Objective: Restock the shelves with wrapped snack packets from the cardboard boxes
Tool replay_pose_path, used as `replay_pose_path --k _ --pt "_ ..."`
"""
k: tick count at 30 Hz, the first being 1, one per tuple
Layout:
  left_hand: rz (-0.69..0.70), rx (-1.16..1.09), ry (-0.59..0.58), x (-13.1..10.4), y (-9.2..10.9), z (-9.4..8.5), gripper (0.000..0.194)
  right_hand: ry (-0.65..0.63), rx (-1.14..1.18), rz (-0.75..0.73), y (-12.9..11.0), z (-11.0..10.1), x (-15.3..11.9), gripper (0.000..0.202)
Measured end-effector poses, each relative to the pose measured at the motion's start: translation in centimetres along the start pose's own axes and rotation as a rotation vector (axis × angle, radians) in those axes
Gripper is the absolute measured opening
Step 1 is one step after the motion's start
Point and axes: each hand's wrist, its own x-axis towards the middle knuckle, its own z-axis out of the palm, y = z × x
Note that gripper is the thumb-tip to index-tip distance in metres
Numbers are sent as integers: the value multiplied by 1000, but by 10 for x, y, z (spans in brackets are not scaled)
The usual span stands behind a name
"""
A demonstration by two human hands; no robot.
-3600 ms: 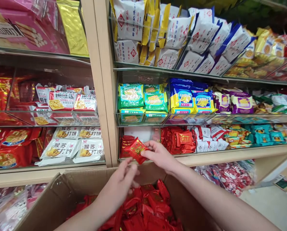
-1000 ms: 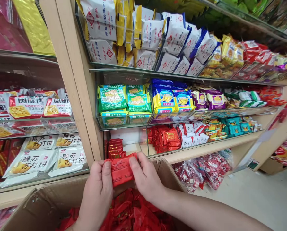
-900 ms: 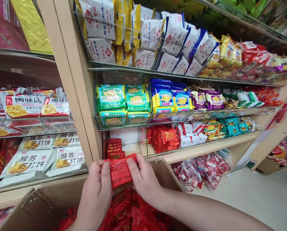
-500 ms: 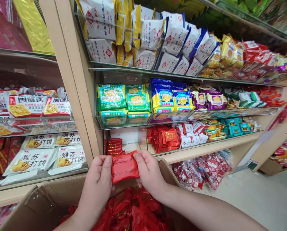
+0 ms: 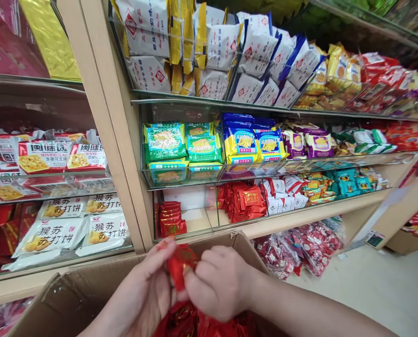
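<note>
A small red packet is held between both hands, above a cardboard box of similar red packets. My left hand supports its left side, thumb on top and fingers curled beneath. Closed around the packet's right side, my right hand hides part of it. Just behind the hands, a stack of red packets stands at the left of the lowest glass compartment, with bare shelf surface to its right. More red packets fill the neighbouring compartment.
Green packs and blue-yellow packs lie on the middle shelf, white packs above. On the left are white cracker packs behind a wooden upright. Bagged goods rest low at right.
The red packet has gone from flat and stretched between both hands to turned and partly covered. My right hand has curled over it, and both hands are slightly lower.
</note>
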Motion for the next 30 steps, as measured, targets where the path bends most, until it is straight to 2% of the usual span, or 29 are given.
replay_pose_path --k 2,4,8,10,13,15,17,18,20,22,24,27,30 --pt "47 -5 76 -1 -1 -2 48 -36 0 -74 -5 1 0 19" --pt "73 -22 84 0 -2 -5 60 -74 114 -6 -5 0 -1 19" --pt "62 -63 78 2 -3 -9 68 65 389 526 4 -3 -2 16" --pt "78 -59 79 2 -4 -6 69 75 547 780 6 -1 -2 21" --pt "159 -48 75 1 -9 -1 71 -122 996 1034 1 8 -4 52" --pt "188 4 72 4 -13 -1 69 -224 1303 1150 -2 14 -6 53" --pt "228 147 109 9 -16 -5 64 -222 1443 1222 1 16 -6 47" --pt "277 283 148 13 -17 -9 62 -194 1427 1243 7 15 -5 44" --pt "423 698 229 19 -18 -21 61 -136 1241 1220 28 12 -2 40" --pt "513 1163 247 24 -18 -34 62 -103 907 1100 56 10 3 38" --pt "490 1481 222 25 -19 -42 66 -145 592 930 82 16 9 35" --pt "411 1652 202 24 -23 -44 66 -361 415 756 104 41 19 31" --pt "414 1707 210 22 -27 -39 65 -550 357 633 105 75 30 29"
